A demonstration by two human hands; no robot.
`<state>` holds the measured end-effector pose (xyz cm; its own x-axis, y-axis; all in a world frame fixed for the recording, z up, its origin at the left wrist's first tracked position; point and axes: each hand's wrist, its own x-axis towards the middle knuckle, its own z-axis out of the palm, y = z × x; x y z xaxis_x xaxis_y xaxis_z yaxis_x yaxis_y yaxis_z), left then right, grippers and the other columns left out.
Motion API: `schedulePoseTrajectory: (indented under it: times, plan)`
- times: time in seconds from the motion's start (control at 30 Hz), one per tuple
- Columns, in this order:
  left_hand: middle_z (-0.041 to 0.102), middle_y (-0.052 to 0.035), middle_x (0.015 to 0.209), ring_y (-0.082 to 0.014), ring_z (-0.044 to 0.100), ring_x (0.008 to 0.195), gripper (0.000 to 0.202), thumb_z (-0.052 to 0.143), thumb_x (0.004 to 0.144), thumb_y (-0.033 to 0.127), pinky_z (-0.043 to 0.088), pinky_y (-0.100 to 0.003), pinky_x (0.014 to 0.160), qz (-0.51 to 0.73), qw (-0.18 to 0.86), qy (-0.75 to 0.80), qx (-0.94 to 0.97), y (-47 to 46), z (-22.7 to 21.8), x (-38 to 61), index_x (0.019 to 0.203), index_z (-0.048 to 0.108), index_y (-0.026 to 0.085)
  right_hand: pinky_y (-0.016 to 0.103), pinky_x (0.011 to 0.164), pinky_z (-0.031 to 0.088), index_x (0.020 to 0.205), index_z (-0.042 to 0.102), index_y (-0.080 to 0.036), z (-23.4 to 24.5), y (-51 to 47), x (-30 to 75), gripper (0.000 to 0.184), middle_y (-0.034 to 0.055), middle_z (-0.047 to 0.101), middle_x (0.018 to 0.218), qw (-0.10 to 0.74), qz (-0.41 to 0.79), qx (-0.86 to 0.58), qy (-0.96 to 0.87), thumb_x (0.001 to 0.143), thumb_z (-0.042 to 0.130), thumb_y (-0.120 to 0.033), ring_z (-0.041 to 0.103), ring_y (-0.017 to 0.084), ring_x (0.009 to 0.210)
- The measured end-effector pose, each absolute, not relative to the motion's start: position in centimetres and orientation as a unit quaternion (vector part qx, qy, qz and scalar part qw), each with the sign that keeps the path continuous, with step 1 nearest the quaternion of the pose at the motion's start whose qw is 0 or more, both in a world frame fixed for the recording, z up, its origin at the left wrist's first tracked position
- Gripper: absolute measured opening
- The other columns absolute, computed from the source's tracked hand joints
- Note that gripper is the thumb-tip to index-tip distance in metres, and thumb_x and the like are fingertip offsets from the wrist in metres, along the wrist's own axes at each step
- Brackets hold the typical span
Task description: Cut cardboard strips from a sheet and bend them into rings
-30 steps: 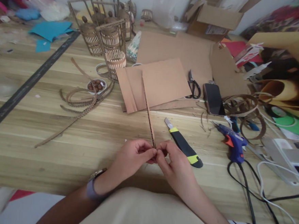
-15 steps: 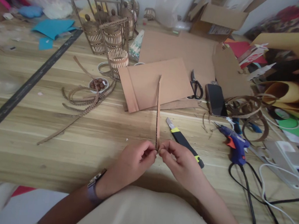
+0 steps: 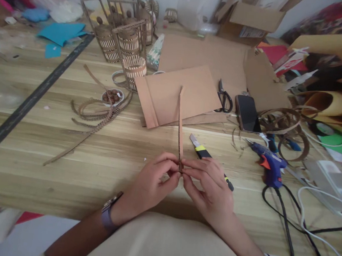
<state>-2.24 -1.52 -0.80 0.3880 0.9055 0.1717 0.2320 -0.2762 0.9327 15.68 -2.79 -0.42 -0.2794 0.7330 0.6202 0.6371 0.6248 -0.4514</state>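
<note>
While a small white bowl (image 3: 123, 97) held brown beads (image 3: 110, 95) and an open cardboard box (image 3: 256, 20) at the back held whitish plastic (image 3: 267, 1), we saw the left hand (image 3: 157, 177) and the right hand (image 3: 209, 183) meet low over the wooden table (image 3: 87, 184). The left (a watch (image 3: 112, 202) circled its wrist) curled inward, thumb and forefinger pinching the near end of a cardboard strip (image 3: 180, 132). The right gripped that same end, its fingers straighter, its thumb below, partly covering a utility knife (image 3: 201, 150). We found the strip pointing away from the body, its far end over a cardboard sheet (image 3: 164, 100); whether they touched, we could not tell.
</note>
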Motion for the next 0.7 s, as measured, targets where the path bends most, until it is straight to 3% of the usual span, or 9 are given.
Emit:
schedulePoseTrajectory:
  times: [0.27,0.7]
  plan:
    - [0.064,-0.0013,0.098,-0.0119,0.062,0.092,0.014,0.056,0.085,0.006,0.047,-0.022,0.085,0.402,0.427,0.386,0.712,-1.71,-1.01,-2.24,0.081,0.057,0.019,0.041,0.093,0.047,0.094,0.058,-0.026,-0.41,-2.93,15.57,0.015,-0.0006,0.077,0.090,0.413,0.081,-0.454,-0.785,0.091,0.058,-0.012,0.072,0.016,0.082]
    - [0.068,-0.0037,0.098,-0.0144,0.064,0.091,0.011,0.054,0.082,0.010,0.048,-0.025,0.084,0.389,0.451,0.382,0.707,-1.60,-0.80,-2.29,0.077,0.057,0.019,0.039,0.088,0.050,0.092,0.053,-0.029,-0.04,-2.91,15.94,0.015,-0.0041,0.077,0.083,0.409,0.106,-0.494,-0.760,0.093,0.053,-0.013,0.071,0.017,0.077]
